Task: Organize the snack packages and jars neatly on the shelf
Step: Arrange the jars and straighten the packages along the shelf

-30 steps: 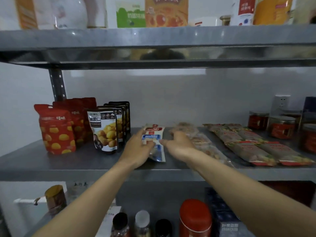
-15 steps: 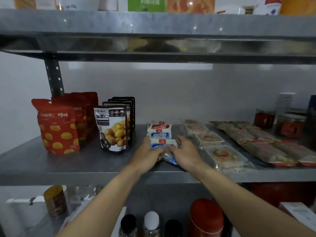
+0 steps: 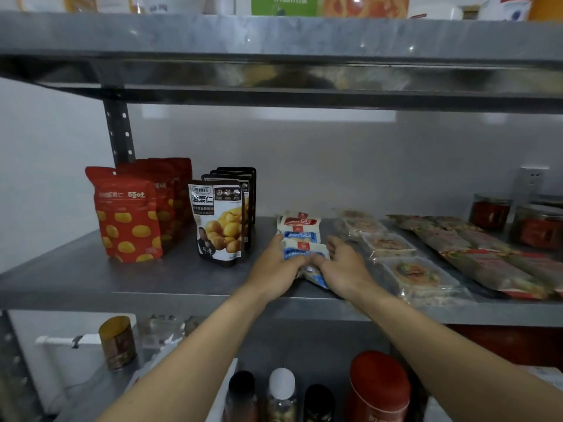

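1. I see my left hand (image 3: 274,269) and my right hand (image 3: 345,268) close together on the middle shelf (image 3: 137,281), near its front edge.
2. Between them lies the front packet (image 3: 304,253), white with a red band and a blue band. It lies flat on the shelf (its near corner shows blue under my thumbs).
3. The left hand grips the packet's left edge: the fingers are bent along that side and the thumb lies on top.
4. The right hand grips the right edge. Its thumb presses the top just beside the left thumb, and its fingers are bent over the far right corner, a little spread.
5. Behind the front packet, two rear packets (image 3: 300,226) of the same kind lie in a line toward the wall, each overlapping the next.
6. To the left stand the black pouches (image 3: 219,220), upright, one behind the other. Further left are the red pouches (image 3: 128,217), also upright in a row.
7. To the right, just beside my right hand, the clear trays (image 3: 414,274) lie in a line. Beyond them are the long packs (image 3: 487,263), lying flat.
8. The jars (image 3: 490,211) with red contents stand at the far right, near the wall.
9. Below the shelf I see a red can (image 3: 379,388) and some bottles (image 3: 281,388).
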